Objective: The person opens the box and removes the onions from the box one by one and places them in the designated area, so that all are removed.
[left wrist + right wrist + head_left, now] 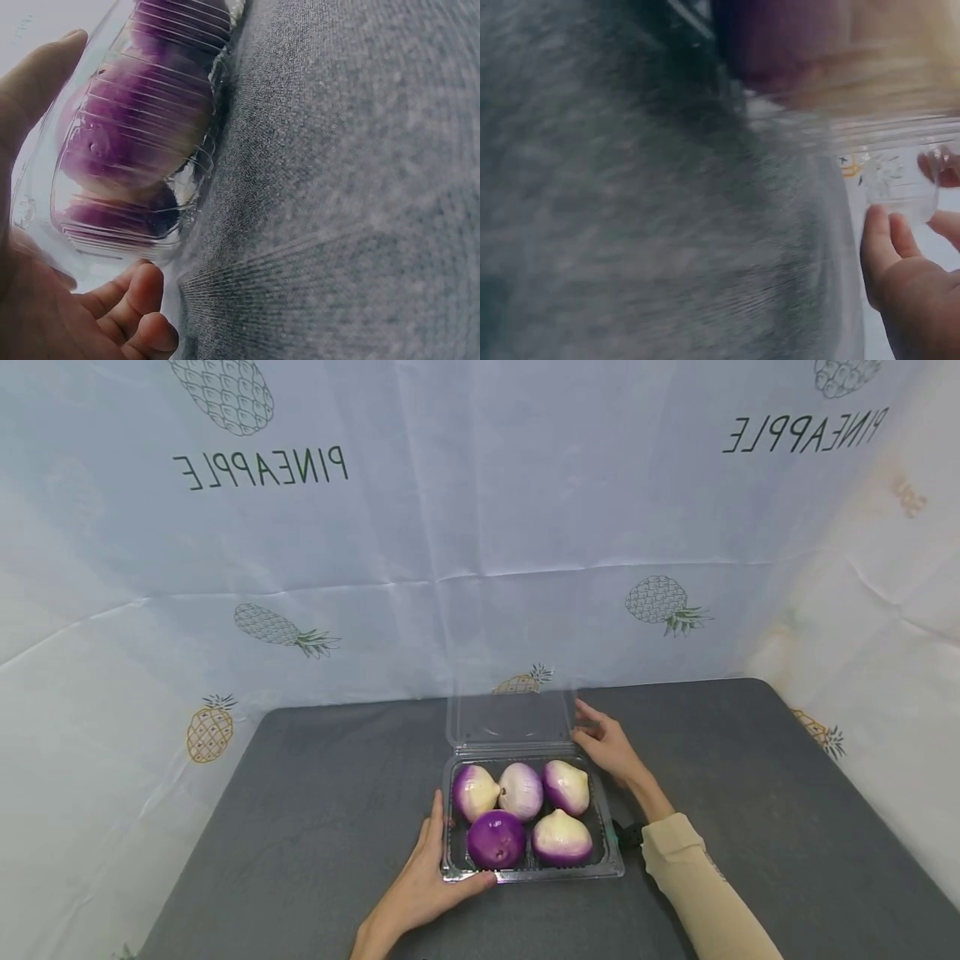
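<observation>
A clear plastic clamshell container [540, 876] lies on the table with its hinged lid [510, 718] raised at the back. Several purple-and-white onions sit inside, among them a fully purple onion [496, 840] at the front left. My left hand [420, 881] holds the container's front left corner, thumb along the front edge and fingers along the left wall. In the left wrist view, onions [135, 124] show through the ribbed wall. At the lid's right edge, my right hand [611, 747] grips the plastic, fingers and thumb on either side; the right wrist view shows these fingers [877, 240].
The dark grey table [337, 793] extends on both sides of the container. Behind it hangs a pale curtain [525, 510] printed with pineapples, close to the back edge and the lid. A dark band [628, 835] sits at the right wrist.
</observation>
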Motion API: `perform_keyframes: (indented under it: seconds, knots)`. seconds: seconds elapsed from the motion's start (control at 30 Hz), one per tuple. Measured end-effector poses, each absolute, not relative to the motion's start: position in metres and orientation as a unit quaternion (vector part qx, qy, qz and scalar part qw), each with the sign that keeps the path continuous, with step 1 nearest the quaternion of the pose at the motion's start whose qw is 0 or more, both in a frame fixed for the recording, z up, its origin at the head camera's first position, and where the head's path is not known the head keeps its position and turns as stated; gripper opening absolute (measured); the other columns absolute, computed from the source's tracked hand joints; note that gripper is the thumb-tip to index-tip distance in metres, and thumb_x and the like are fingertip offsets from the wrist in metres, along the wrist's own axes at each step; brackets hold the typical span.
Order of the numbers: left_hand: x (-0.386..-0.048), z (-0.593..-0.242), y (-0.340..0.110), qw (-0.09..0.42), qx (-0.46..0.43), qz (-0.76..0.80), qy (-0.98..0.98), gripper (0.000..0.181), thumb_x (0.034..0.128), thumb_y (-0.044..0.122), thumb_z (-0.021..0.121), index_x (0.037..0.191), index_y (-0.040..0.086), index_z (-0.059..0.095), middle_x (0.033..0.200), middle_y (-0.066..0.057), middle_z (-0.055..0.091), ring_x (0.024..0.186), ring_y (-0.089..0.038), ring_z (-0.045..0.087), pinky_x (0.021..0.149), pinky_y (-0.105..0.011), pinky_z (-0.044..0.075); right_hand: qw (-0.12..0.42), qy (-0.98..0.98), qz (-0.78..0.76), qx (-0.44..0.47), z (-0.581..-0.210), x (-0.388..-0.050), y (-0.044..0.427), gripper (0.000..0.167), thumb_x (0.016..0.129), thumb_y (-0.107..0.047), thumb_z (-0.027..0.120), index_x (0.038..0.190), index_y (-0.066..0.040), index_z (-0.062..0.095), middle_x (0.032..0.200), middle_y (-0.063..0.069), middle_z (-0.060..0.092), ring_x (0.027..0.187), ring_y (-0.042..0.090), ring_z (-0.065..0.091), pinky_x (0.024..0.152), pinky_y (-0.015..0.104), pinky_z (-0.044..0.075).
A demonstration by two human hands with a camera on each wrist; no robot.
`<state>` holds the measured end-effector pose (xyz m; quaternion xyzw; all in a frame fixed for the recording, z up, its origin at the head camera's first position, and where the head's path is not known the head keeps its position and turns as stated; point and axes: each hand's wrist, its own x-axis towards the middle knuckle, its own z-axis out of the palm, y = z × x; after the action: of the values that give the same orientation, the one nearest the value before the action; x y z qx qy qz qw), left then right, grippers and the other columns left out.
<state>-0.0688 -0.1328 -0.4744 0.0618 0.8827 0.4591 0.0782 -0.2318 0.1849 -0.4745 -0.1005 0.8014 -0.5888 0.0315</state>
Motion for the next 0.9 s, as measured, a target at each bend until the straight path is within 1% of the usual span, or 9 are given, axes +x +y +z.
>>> perform_keyframes:
  seconds: [0.07,0.13,0.23,0.3,0.47,0.57,0.7,0.9]
  knots:
    - [-0.0685,-0.4747,-0.1327,0.079,0.061,0.461,0.882,0.137,0.0729,0.051,0.088,0.165,0.008,-0.003,0.149,-0.014,0.047,0.141,-0.028,0.046,0.115,-0.058,0.037,0.044,0.808,-0.58,-0.095,-0.4762,-0.2309,0.1846,0.067,0.103,-0.007,0.056,0.161,-0.001,0.023,0.146,0.034,0.043,0.127,0.05,0.057,0.087,0.022,0.052]
    - [-0.0684,-0.4747,-0.1326,0.078,0.06,0.462,0.881,0.137,0.0728,0.051,0.088,0.165,0.008,-0.003,0.149,-0.014,0.047,0.142,-0.027,0.045,0.115,-0.058,0.037,0.05,0.815,-0.571,-0.09,-0.4782,-0.2306,0.1849,0.07,0.105,-0.013,0.057,0.163,-0.003,0.019,0.147,0.033,0.045,0.123,0.048,0.061,0.092,0.031,0.053]
    - [-0.0683,-0.4745,-0.1326,0.078,0.06,0.462,0.881,0.137,0.0726,0.051,0.089,0.165,0.008,-0.002,0.15,-0.014,0.047,0.142,-0.027,0.045,0.115,-0.058,0.037,0.059,0.825,-0.556,-0.082,-0.4797,-0.2303,0.1857,0.072,0.106,-0.021,0.057,0.164,-0.007,0.016,0.148,0.033,0.047,0.119,0.045,0.064,0.098,0.045,0.052]
    - [-0.0685,-0.4745,-0.1326,0.079,0.06,0.462,0.881,0.136,0.0726,0.051,0.089,0.165,0.008,-0.002,0.149,-0.014,0.047,0.142,-0.027,0.045,0.115,-0.058,0.037,0.068,0.831,-0.547,-0.08,-0.4806,-0.2305,0.1865,0.073,0.106,-0.025,0.056,0.164,-0.007,0.016,0.148,0.032,0.047,0.12,0.043,0.064,0.101,0.05,0.051]
    - [-0.069,-0.4745,-0.1323,0.081,0.061,0.461,0.882,0.136,0.0731,0.052,0.088,0.165,0.009,-0.002,0.148,-0.014,0.047,0.14,-0.028,0.046,0.114,-0.058,0.038,0.084,0.844,-0.525,-0.069,-0.4816,-0.2316,0.1902,0.071,0.105,-0.03,0.058,0.163,-0.007,0.023,0.142,0.029,0.053,0.117,0.037,0.066,0.104,0.053,0.05]
    - [-0.0692,-0.4744,-0.132,0.082,0.062,0.462,0.881,0.136,0.0732,0.052,0.088,0.165,0.009,-0.003,0.149,-0.015,0.047,0.141,-0.028,0.046,0.114,-0.059,0.037,0.089,0.849,-0.516,-0.069,-0.481,-0.2321,0.1919,0.071,0.105,-0.031,0.058,0.162,-0.006,0.025,0.139,0.028,0.055,0.115,0.035,0.066,0.101,0.051,0.051]
    - [-0.0691,-0.4743,-0.1319,0.081,0.062,0.465,0.879,0.136,0.073,0.051,0.088,0.165,0.009,-0.003,0.15,-0.015,0.046,0.142,-0.028,0.045,0.115,-0.058,0.036,0.088,0.855,-0.508,-0.063,-0.4785,-0.231,0.1923,0.071,0.105,-0.033,0.058,0.162,-0.007,0.026,0.14,0.029,0.054,0.117,0.039,0.065,0.097,0.049,0.053]
    - [-0.069,-0.4743,-0.1312,0.083,0.061,0.464,0.88,0.136,0.073,0.052,0.088,0.165,0.009,-0.003,0.152,-0.016,0.045,0.144,-0.028,0.044,0.115,-0.058,0.036,0.07,0.863,-0.496,-0.065,-0.4731,-0.2275,0.194,0.069,0.105,-0.035,0.057,0.161,-0.006,0.029,0.15,0.033,0.045,0.13,0.051,0.056,0.101,0.057,0.052]
